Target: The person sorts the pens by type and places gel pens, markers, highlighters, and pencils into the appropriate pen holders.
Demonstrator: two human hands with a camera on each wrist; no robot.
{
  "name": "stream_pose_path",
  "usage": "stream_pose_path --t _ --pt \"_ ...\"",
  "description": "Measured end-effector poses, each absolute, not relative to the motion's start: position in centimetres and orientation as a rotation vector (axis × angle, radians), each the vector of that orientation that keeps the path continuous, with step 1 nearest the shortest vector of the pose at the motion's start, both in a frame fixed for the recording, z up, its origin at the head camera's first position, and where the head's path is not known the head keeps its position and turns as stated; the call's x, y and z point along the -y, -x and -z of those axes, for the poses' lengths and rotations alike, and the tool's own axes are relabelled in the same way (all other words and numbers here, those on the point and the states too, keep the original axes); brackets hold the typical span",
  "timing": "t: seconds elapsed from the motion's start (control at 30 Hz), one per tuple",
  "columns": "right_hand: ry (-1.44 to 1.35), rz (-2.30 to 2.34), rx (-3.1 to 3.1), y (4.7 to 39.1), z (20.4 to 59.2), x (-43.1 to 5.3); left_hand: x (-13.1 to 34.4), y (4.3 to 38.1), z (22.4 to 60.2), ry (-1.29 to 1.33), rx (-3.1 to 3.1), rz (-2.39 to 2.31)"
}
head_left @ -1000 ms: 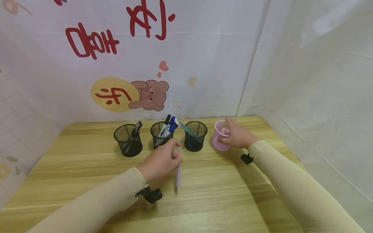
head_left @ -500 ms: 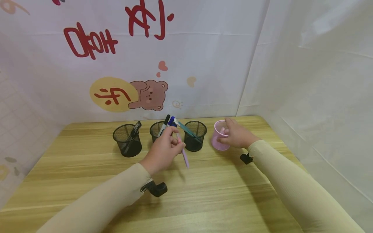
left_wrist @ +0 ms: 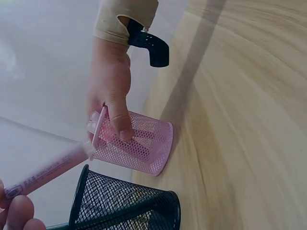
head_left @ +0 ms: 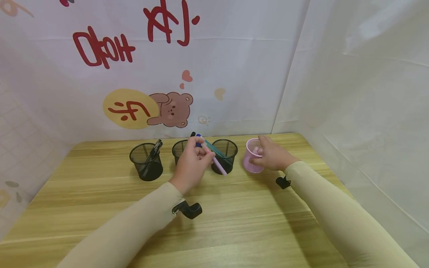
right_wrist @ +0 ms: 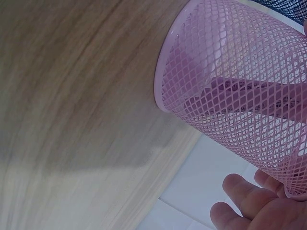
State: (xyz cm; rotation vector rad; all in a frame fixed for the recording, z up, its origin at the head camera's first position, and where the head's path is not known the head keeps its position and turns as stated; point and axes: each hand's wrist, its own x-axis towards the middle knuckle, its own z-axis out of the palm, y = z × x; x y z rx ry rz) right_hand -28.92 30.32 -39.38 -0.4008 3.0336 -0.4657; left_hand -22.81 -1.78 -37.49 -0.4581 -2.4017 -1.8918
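Observation:
My left hand pinches a pink pen, held slanting in front of the third black mesh pen holder. In the left wrist view, one end of that pen overlaps the rim of a pink mesh pen holder, while my left fingertips grip its other end. My right hand holds the pink pen holder near its rim, thumb on the outer mesh. Pink pens lean inside it, seen through the mesh in the right wrist view. The holder stands upright on the table.
Left of the pink holder, three black mesh pen holders line the back of the wooden table. The leftmost holder has black pens; the middle one is partly behind my left hand. A teal pen leans in the third. Behind hangs a white cloth.
My left hand has moved forward and to the right with the pink pen, whose lower end has swung right toward the pink holder. The right hand stays on the pink holder.

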Motion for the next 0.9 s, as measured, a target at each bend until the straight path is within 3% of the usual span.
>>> stream_pose_path --t 0.6,0.9 --pt "0.39 0.457 -3.022 28.9 39.3 -30.3 -1.3 24.2 37.6 0.287 2.138 1.916" --pt "0.407 0.459 -3.036 28.8 39.3 -30.2 -3.4 24.3 37.8 0.339 2.043 1.83"
